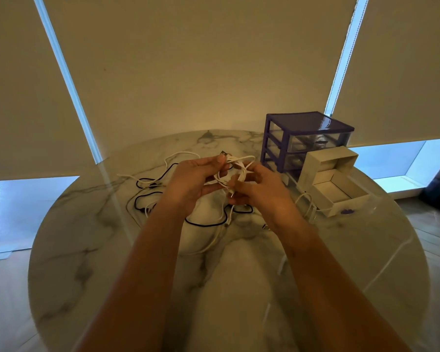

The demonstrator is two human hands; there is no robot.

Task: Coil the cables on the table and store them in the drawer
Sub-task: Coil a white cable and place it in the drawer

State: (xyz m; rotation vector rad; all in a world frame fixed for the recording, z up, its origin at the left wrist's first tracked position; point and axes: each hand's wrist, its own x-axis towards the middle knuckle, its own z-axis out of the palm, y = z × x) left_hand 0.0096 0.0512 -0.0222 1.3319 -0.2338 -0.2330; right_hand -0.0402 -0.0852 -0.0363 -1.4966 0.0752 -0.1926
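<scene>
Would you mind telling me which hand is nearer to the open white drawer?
Right. The right hand is just left of the open white drawer; the left hand is farther left, beyond the white cable coil.

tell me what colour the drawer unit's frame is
Purple, around clear drawers; the drawer unit shows in the head view.

This looks like a room in a home, perhaps a living or dining area. A round marble-patterned bench (92, 240) stands on wood-plank flooring (8, 301). Behind the bench, beige roller blinds (188, 59) cover tall windows, and a small purple drawer organiser (308, 138) sits at its far right edge.
</scene>
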